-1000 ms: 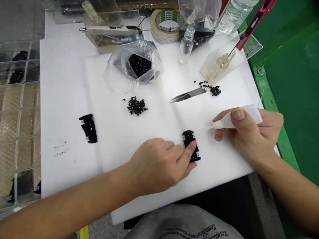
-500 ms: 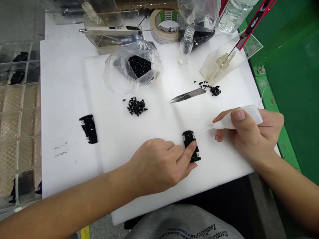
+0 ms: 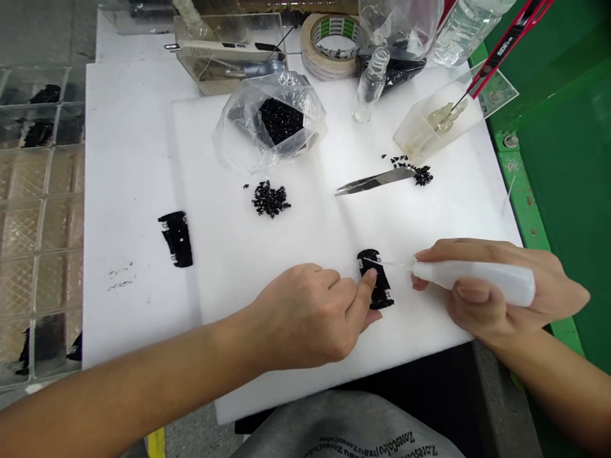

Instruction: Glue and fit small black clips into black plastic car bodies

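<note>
My left hand (image 3: 317,312) pins a black curved part (image 3: 380,289) to the white foam sheet (image 3: 305,245), index finger on top and thumb at its lower edge. A white squeeze bottle (image 3: 491,280) with a long thin nozzle is gripped in my right hand (image 3: 520,292). The nozzle tip is over the upper end of the black part; whether it touches is too small to tell. Above lie metal tweezers (image 3: 372,182), beside a small heap of black bits (image 3: 422,175). Another heap of black bits (image 3: 270,199) sits further left.
A second black part (image 3: 177,239) lies at the left. Behind are an open plastic bag (image 3: 238,137), a tape roll (image 3: 309,51), a small glass bottle (image 3: 370,89) and a clear holder (image 3: 415,137). Compartment trays (image 3: 48,203) stand at far left.
My right hand has turned the squeeze bottle and brought its nozzle left, over the black part. My left hand still presses the part. The whole view has shifted slightly.
</note>
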`<state>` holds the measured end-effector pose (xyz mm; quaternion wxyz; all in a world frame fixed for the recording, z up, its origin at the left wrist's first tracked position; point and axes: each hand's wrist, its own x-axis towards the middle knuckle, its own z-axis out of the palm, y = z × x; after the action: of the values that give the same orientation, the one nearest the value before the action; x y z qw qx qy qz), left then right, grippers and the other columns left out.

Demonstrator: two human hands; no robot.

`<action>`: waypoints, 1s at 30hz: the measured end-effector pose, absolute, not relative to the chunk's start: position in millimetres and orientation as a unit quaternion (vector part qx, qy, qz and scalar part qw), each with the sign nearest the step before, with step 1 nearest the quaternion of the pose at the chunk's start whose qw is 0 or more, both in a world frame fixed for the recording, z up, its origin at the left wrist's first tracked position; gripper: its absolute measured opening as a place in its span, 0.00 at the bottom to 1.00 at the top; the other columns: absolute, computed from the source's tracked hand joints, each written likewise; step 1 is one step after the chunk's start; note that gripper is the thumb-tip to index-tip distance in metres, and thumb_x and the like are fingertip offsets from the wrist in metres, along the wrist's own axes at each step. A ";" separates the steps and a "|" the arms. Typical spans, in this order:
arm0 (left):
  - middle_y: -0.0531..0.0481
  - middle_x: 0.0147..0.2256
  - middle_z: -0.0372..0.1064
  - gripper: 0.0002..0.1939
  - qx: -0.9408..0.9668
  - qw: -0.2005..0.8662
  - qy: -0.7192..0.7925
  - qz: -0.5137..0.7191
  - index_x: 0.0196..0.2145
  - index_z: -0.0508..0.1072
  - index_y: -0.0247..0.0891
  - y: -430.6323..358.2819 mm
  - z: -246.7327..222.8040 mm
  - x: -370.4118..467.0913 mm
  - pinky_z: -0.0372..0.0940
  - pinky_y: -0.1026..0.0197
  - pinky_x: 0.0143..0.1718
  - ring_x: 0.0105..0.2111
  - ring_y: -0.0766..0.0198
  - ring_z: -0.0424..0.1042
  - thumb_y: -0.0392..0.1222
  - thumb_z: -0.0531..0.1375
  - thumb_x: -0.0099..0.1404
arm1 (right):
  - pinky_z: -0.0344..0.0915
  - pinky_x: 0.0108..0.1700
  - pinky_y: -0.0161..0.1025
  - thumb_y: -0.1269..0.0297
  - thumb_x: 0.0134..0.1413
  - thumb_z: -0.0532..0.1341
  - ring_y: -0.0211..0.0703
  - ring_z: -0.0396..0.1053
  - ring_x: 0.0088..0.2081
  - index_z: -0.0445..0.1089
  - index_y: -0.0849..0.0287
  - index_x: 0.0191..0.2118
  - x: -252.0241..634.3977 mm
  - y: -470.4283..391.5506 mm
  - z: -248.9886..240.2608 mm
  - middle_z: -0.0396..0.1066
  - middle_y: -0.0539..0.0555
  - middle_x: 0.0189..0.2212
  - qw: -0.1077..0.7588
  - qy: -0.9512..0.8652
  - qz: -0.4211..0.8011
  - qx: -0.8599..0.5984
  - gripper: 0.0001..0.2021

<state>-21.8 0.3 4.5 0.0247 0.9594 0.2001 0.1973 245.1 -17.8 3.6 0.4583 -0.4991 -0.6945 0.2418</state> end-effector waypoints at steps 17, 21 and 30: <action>0.54 0.26 0.70 0.21 0.960 0.029 0.202 0.191 0.56 0.76 0.18 0.6 3.7 -22.3 0.66 0.57 0.16 0.23 0.64 0.70 0.43 0.64 0.78 | 0.81 0.31 0.46 0.57 0.72 0.66 0.46 0.81 0.28 0.84 0.45 0.48 242.2 -7.3 14.9 0.85 0.47 0.37 0.394 -0.780 0.172 -0.454 0.08; 0.54 0.26 0.70 0.20 0.959 0.033 0.204 0.196 0.55 0.77 0.18 0.1 4.3 -22.0 0.65 0.57 0.16 0.22 0.64 0.69 0.42 0.64 0.79 | 0.81 0.32 0.44 0.59 0.72 0.66 0.44 0.82 0.30 0.84 0.44 0.51 243.4 -7.2 9.7 0.85 0.45 0.37 0.402 -0.783 0.165 -0.446 0.09; 0.54 0.26 0.70 0.19 0.957 0.034 0.210 0.197 0.55 0.79 0.20 -0.1 3.8 -21.5 0.65 0.56 0.16 0.22 0.64 0.69 0.43 0.64 0.78 | 0.80 0.32 0.46 0.58 0.72 0.66 0.46 0.82 0.29 0.84 0.43 0.52 246.0 -8.8 9.1 0.85 0.46 0.38 0.403 -0.783 0.161 -0.445 0.10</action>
<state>-21.5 -0.1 3.8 0.0339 0.9570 0.2104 0.1970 246.0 -8.8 9.1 0.4027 -0.4451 -0.7834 0.1615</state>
